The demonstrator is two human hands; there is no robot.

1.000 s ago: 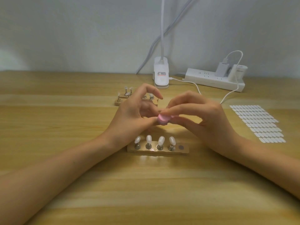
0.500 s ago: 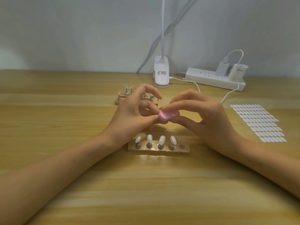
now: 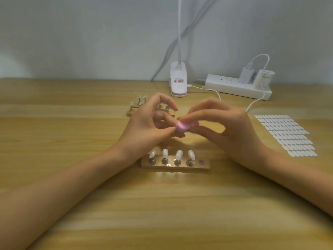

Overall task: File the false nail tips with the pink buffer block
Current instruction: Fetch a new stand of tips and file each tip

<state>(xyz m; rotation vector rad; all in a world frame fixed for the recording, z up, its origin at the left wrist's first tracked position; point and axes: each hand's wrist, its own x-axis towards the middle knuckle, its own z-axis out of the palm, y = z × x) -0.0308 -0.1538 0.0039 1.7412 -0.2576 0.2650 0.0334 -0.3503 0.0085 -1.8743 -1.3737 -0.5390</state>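
Nearest me, the stand (image 3: 175, 165) carries four tips (image 3: 178, 154); its fifth socket is empty. Above it my left hand (image 3: 147, 127) pinches something hidden, likely that fifth tip, steadying it while my right hand (image 3: 228, 129) pinches the buffer (image 3: 182, 126) against it. Nothing blocks the stroke. Beyond lie a second stand (image 3: 132, 111), stickers (image 3: 286, 136), lamp (image 3: 178, 83) and power strip (image 3: 234, 86).

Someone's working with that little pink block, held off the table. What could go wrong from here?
1. The right hand pinches the buffer with fingertips only, so it could slip out.
2. Whatever the left hand holds against it is hidden by fingers. If it is small, it might pop loose.
3. Both hands are close to the holder. A dropped wrist could knock its four standing tips.
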